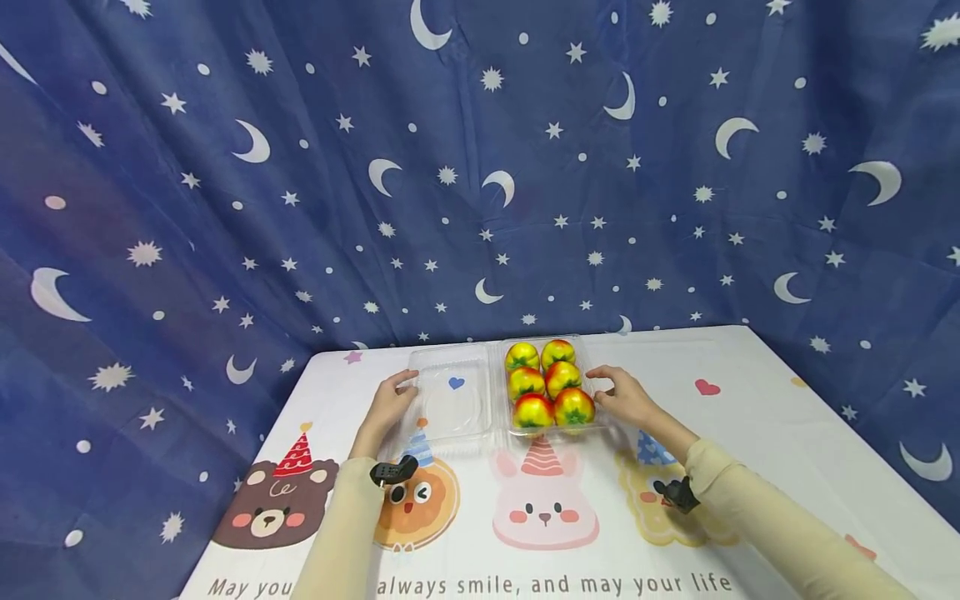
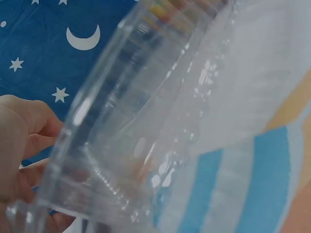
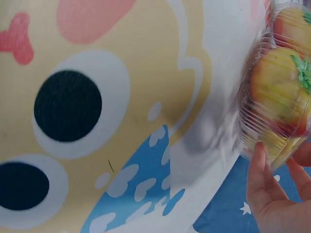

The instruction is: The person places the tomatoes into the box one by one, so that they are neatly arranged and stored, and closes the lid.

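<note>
A clear plastic clamshell box stands unfolded at the far middle of the table. Its lid (image 1: 450,433) lies to the left, and its base (image 1: 512,432) on the right holds several yellow-and-red fruits (image 1: 562,379) with green leafy tops. My left hand (image 1: 390,407) holds the lid's left edge; in the left wrist view some fingertips show blurred through the plastic. At the base's right wall, my right hand (image 1: 628,402) grips the box with thumb and fingers bent. The right wrist view shows fruit (image 3: 277,87) behind the ribbed clear wall, just above that hand (image 3: 282,208).
A white tablecloth (image 1: 465,508) printed with cartoon animals and lettering covers the table. Behind it hangs a blue curtain (image 1: 450,275) with moons and stars, close to the table's back edge. A black camera mount sits on each wrist.
</note>
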Tool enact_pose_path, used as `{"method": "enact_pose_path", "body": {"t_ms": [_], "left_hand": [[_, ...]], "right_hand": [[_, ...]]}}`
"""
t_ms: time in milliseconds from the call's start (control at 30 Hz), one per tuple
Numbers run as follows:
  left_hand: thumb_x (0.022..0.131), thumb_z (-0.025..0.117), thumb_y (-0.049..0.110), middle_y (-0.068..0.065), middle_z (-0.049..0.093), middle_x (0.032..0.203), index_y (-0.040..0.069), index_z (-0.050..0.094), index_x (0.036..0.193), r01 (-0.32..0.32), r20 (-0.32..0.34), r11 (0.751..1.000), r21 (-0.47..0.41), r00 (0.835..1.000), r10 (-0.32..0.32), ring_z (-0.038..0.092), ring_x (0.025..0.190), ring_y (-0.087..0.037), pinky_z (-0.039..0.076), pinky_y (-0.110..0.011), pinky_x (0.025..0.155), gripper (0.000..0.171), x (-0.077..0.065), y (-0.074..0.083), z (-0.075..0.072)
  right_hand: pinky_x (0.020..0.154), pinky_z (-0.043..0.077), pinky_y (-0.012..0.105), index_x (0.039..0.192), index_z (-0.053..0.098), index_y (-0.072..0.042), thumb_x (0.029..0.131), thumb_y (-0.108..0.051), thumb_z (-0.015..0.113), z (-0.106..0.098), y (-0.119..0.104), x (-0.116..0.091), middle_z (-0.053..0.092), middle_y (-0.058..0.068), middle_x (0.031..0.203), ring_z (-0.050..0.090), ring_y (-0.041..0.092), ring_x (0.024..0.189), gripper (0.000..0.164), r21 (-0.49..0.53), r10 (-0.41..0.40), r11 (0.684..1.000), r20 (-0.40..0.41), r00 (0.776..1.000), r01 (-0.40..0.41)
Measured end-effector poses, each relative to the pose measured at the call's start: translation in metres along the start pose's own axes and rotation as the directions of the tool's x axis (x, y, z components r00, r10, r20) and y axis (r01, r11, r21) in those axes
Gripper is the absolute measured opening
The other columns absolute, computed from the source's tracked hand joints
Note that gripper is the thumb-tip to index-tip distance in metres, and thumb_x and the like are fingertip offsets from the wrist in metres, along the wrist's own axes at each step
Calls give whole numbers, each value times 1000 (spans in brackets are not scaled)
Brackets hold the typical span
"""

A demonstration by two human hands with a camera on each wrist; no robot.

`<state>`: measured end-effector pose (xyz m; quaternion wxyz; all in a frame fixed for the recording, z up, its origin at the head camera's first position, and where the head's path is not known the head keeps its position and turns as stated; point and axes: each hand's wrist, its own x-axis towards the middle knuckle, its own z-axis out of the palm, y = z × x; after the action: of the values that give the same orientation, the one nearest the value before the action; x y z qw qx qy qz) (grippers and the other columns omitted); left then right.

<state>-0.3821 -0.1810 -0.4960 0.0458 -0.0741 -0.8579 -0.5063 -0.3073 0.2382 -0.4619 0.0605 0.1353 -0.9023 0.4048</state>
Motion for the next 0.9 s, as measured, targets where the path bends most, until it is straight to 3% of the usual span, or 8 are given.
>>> {"method": "enact_pose_path", "body": {"t_ms": [200,367,533,900], "left_hand": [[93,56,7,-27,34,153,-6,53,136,-10,29,1000,8,1000,10,53,124,-46,45,-51,104,46,0,15,-5],[93,59,14,-28,27,156,-2,51,140,-36,79,999,30,996,33,54,122,-48,50,-50,98,49,1,30,-13],[95,58,17,-24,31,156,2,48,143,-18,95,1000,18,995,17,57,121,-44,55,-45,90,52,2,43,-21],[97,54,17,-24,32,154,0,43,146,-74,121,997,-37,990,78,51,127,-42,50,-50,99,53,1,70,-27]], "right_hand": [[59,54,29,126,55,11,86,6,54,0,2,-2,45,38,132,69,33,77,40,61,31,998,-7,999,-31],[58,59,37,124,54,12,85,7,51,2,5,-3,42,39,132,67,31,66,40,133,42,990,-15,999,-39],[62,60,44,126,53,12,85,7,49,4,4,-1,41,39,135,66,26,64,41,169,51,984,-11,999,-48],[63,61,45,126,52,14,84,7,47,4,4,-5,47,36,133,62,20,60,42,203,77,976,-18,997,-72]]}}
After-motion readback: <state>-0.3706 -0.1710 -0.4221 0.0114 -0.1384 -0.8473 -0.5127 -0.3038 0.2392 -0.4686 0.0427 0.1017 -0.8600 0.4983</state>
